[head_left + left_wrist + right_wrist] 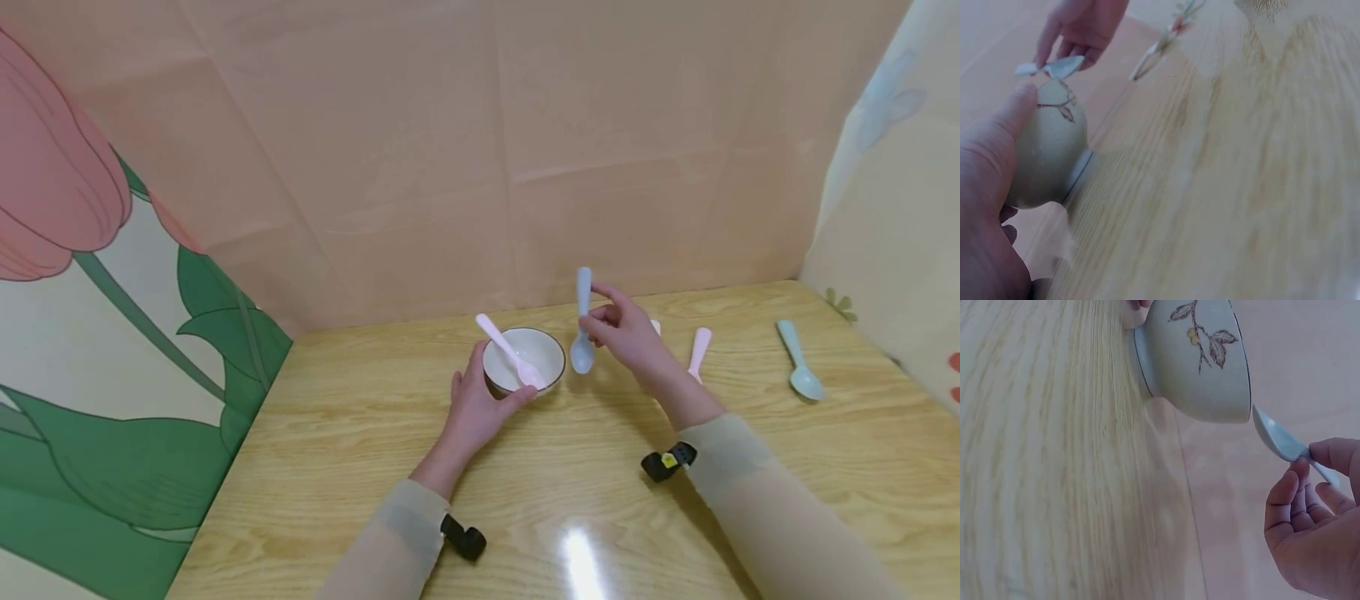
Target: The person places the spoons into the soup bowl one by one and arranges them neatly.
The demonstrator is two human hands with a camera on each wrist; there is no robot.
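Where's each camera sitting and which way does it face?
On the head: looks forward and down at the light wooden table; both sleeves, left hand, right hand show.
On the left wrist: looks past the left hand at the round white ceramic bowl; right hand beyond.
On the right wrist: looks at the right hand pinching the pale blue plastic spoon.
Both wrist views share bowl and spoon.

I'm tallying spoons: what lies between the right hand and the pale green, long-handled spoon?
The head view shows a slim pink spoon, partly hidden, and a small white tip beside the right hand.
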